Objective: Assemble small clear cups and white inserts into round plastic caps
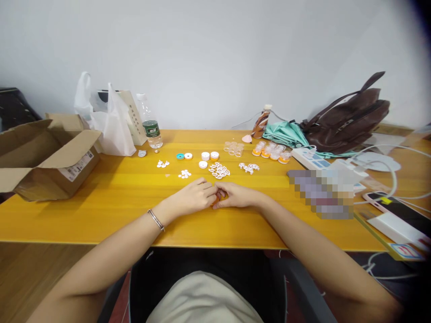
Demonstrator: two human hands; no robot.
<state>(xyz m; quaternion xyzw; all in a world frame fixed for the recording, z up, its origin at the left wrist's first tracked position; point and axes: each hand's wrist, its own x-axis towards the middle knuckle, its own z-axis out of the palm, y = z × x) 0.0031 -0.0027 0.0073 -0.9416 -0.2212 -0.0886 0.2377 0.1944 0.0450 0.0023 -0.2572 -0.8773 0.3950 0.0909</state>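
My left hand [198, 195] and my right hand [237, 195] meet over the front middle of the table, fingertips together. Between them shows a small orange part [215, 202], mostly hidden by the curled fingers of both hands. Just beyond lie a heap of white openwork pieces [218, 170], a group of small white discs [184, 174] and round white caps [203, 164]. A teal ring-shaped cap [180, 156] sits further left. Clear plastic cylinders [233, 148] stand behind, and assembled clear pieces with orange bases [272, 151] are to their right.
At left are an open cardboard box [50, 157], a white plastic bag [112, 128] and a water bottle [150, 123]. A brown drink bottle [261, 122], a teal folded cloth [286, 133], a brown bag [346, 121], a power strip [310, 158] with cables and a phone [400, 208] occupy the right.
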